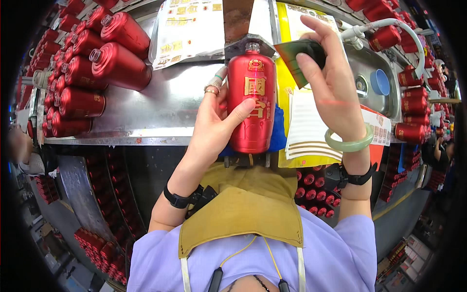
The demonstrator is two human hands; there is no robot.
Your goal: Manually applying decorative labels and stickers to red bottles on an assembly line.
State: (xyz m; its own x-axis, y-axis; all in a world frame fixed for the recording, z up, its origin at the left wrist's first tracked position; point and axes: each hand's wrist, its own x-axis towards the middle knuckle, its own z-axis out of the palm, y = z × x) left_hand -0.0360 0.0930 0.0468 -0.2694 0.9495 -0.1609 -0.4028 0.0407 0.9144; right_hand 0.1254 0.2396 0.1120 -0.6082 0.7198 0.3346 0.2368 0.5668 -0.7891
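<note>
A glossy red bottle (252, 131) with gold lettering and a clear glass neck lies in front of me, its neck pointing away. My left hand (214, 109) is wrapped round its left side, thumb across the front and fingers partly hidden behind it. To the right of the bottle's neck, my right hand (335, 82) pinches a flat dark scraper-like piece (297, 59) between thumb and fingers. Its thin greenish-brown edge points toward the bottle without touching it. A blue cloth (278, 129) shows beneath the bottle's right side.
Several red bottles (121, 65) lie and stand at the left of the metal table (141, 117). Printed sheets (189, 29) lie behind, and striped label sheets (309, 129) sit on a yellow sheet (283, 87). At right is a sink (355, 61) with a blue cup (380, 82).
</note>
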